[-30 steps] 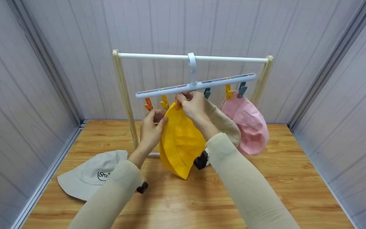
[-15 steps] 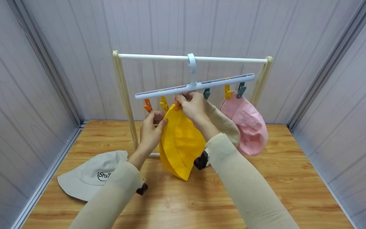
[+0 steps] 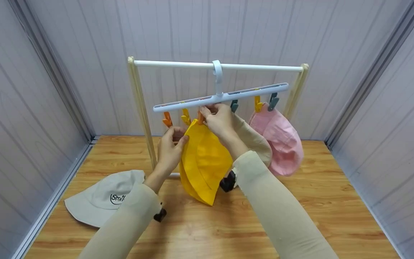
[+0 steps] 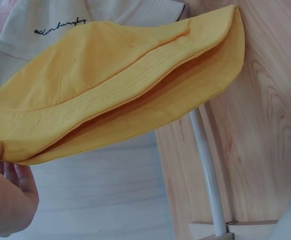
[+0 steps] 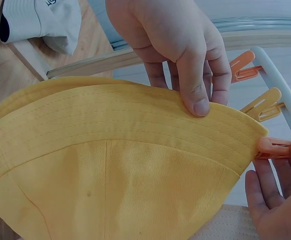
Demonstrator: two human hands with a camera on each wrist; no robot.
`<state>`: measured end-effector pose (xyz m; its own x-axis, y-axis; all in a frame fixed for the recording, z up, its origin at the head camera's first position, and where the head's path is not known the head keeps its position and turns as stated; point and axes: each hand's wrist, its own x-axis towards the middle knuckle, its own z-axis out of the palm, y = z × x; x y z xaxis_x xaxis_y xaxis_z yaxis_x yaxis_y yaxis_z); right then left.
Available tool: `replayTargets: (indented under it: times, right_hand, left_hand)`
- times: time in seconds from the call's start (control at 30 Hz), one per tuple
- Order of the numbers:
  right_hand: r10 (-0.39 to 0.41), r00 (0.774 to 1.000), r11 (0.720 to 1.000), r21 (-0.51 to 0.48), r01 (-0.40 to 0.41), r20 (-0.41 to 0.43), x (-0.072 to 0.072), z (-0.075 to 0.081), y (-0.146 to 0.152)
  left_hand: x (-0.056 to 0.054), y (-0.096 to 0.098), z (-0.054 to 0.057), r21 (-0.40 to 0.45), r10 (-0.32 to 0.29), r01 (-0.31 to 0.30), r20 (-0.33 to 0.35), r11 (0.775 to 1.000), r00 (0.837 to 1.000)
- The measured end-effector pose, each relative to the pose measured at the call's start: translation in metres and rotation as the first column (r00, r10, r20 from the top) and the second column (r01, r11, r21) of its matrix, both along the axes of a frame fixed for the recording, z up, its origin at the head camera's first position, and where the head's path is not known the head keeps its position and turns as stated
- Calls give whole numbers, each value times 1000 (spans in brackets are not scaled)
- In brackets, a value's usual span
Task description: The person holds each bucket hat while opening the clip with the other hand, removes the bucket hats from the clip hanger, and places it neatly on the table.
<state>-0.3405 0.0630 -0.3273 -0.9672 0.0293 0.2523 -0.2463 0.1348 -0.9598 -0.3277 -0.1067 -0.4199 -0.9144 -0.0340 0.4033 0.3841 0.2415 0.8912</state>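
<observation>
My left hand (image 3: 169,149) pinches the brim of a yellow bucket hat (image 3: 207,158), thumb on the near face and fingers behind. The hat hangs folded, with its brim edges a little apart in the left wrist view. At its upper tip my right hand (image 3: 221,120) pinches an orange clothespin (image 5: 274,148). In the right wrist view that clothespin meets the hat's corner. It belongs to the white hanger (image 3: 189,104), which hangs tilted, left end lower. A yellow clothespin (image 3: 185,117) and another orange clothespin (image 3: 167,119) hang left of the hat, close to my left hand.
The hanger hooks onto a rack's white rail (image 3: 261,67). Right of the yellow hat hang a beige hat (image 3: 252,136), partly hidden by my right arm, and a pink hat (image 3: 277,140). A grey hat (image 3: 102,196) with lettering lies on the wooden table (image 3: 329,201) at left.
The yellow hat and my left hand have shifted slightly downward. My right hand has stayed at the orange clothespin.
</observation>
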Motion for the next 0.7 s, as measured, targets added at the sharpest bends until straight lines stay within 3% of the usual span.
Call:
replayTargets:
  times: [0.7]
  right_hand:
    - [-19, 1000, 999, 34, 19, 7, 0, 0, -1]
  left_hand:
    - [3, -5, -2, 29, -19, 19, 21, 999, 1000]
